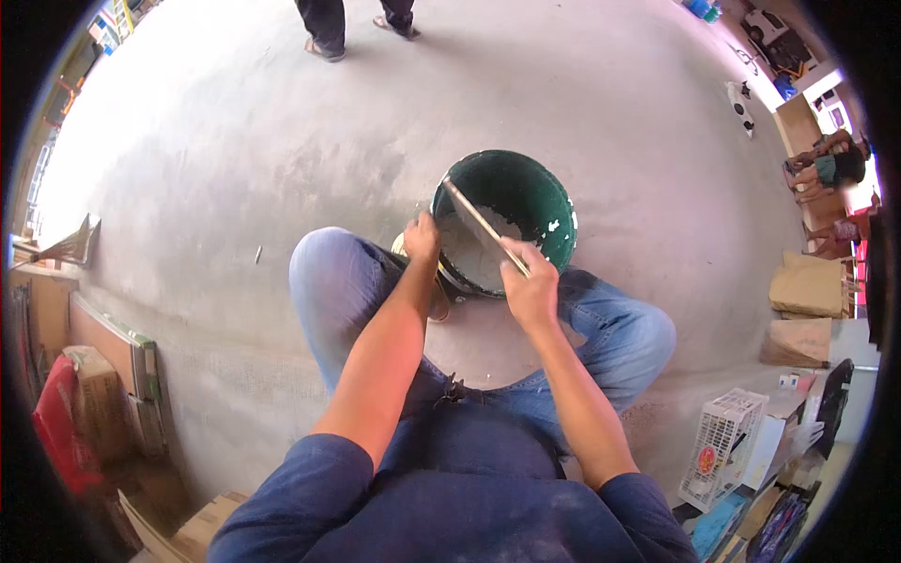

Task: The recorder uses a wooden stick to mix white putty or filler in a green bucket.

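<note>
A dark green bucket (pixel 554 202) stands on the floor between my bent knees, its rim flecked with white. Grey-white paste (pixel 474 258) lies in its bottom, and smears of it cling to the inner wall. My left hand (pixel 421 236) is closed at the bucket's left rim. In my right hand (pixel 532 286) is a long, narrow, flat-edged tool (pixel 481 214), which slants over the bucket's opening with its far end near the far left rim. The exact kind of tool cannot be made out. My fingers hide its near end.
Another person's feet (pixel 326 49) stand on the floor ahead. Cardboard boxes (pixel 99 394) and a red bag (pixel 58 413) crowd the left. At right are a white plastic crate (pixel 721 450), a tan bag (pixel 809 284), a seated person (pixel 826 169) and a black-and-white animal (pixel 740 108).
</note>
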The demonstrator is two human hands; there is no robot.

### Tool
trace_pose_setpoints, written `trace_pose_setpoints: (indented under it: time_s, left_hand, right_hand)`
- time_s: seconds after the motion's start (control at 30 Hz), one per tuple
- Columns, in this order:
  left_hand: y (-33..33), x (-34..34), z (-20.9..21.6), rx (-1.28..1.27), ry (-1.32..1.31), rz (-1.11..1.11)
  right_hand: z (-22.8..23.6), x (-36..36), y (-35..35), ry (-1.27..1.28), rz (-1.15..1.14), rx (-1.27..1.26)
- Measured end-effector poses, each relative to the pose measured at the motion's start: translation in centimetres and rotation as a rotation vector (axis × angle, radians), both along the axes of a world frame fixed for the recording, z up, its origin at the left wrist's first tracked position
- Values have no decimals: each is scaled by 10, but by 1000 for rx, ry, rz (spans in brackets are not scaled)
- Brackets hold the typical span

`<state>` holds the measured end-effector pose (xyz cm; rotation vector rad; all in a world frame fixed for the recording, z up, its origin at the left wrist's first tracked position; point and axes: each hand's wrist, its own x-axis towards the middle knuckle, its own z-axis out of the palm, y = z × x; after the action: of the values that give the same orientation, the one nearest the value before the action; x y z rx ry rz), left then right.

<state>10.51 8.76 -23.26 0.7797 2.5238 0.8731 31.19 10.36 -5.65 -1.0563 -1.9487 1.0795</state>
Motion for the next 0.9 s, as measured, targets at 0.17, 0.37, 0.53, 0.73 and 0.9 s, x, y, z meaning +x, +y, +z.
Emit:
trace_pose_setpoints:
  time_s: [0.17,0.37,0.53,0.73,0.9]
  left_hand:
    - [12,10,-16,462,-666,544]
    - [10,22,13,327,-452,302]
    - [23,42,66,420,-627,112]
    - [43,44,96,624,-829,-66]
    - [45,42,99,561,-869,-81]
  right_hand:
    - [36,14,-32,-151,355,409]
    - [55,-37,-9,-466,410,597]
    - [99,-24,46,-377,258,566]
    - [173,29,35,-451,172,456]
    - [181,49,23,-247,-148,248]
